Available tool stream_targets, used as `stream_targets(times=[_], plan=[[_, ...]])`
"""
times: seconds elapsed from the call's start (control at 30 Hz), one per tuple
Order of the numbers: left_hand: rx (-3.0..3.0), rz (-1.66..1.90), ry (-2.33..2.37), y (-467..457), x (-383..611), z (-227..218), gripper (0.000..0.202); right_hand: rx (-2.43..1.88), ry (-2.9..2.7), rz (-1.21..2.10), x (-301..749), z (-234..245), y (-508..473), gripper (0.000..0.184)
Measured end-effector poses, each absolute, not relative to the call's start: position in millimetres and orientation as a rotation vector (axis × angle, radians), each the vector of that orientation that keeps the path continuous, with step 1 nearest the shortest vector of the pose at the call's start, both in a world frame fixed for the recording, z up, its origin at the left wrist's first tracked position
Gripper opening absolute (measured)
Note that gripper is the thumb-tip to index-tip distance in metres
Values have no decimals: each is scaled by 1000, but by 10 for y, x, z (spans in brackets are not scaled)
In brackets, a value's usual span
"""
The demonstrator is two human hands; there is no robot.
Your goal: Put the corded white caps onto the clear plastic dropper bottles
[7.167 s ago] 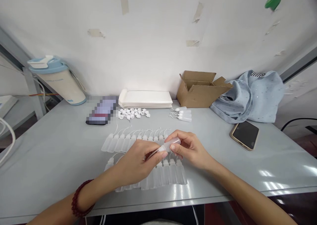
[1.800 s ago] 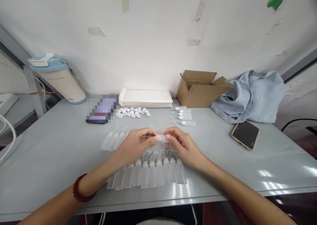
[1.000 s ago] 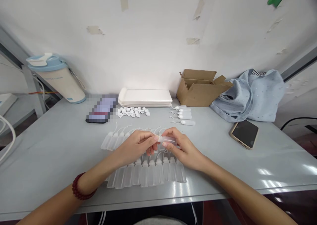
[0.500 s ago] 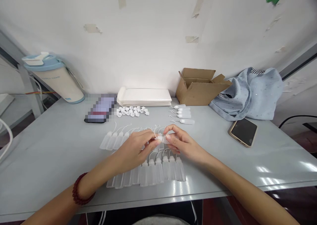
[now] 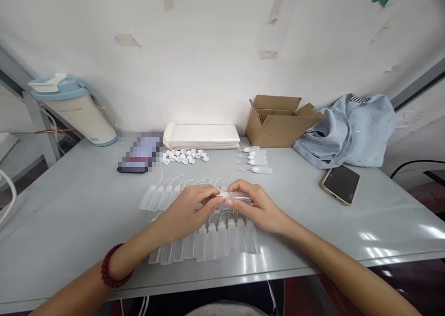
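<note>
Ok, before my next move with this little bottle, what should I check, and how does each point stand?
1. Small bottle is held by both hands, with the left hand at its tip end and the right hand around its body: ok.
2. Cap seated on the held bottle's tip: cannot tell, because the fingertips cover it.
3. Front row of bottles lies flat, side by side, short of the front edge of the table: ok.
4. Loose white caps lie in one cluster behind the rows: ok.
5. Small group of bottles lies apart from the rows, in front of the cardboard box: ok.
</note>
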State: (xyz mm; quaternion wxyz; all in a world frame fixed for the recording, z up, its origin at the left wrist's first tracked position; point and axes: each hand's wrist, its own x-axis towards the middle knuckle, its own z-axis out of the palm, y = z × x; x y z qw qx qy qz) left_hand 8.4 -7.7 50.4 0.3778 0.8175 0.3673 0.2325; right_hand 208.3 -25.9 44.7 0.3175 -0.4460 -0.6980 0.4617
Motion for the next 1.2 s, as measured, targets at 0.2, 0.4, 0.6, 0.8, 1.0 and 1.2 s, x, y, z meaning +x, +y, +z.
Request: stream_targets(times=[0.2, 0.4, 0.6, 0.8, 1.0, 1.2], plan=[[2422, 773, 828, -96, 83, 400, 23, -1096, -1682, 1520, 2104, 422, -229, 32], [2512, 855, 779, -104, 70, 363, 19, -953, -1404, 1884, 2103, 386, -203, 34], [2225, 781, 847, -98, 84, 479, 23, -944, -1419, 1870, 2107, 380, -201, 36], [2010, 550, 989, -92, 99, 515, 37, -1009, -1545, 1738, 2086, 360, -211, 39], [2072, 507, 945, -126, 104, 485, 39, -1138, -1611, 1582, 2066, 329, -207, 44], [2567, 842, 766, -157, 112, 384, 27, -1149, -1603, 1632, 2095, 342, -191, 45]])
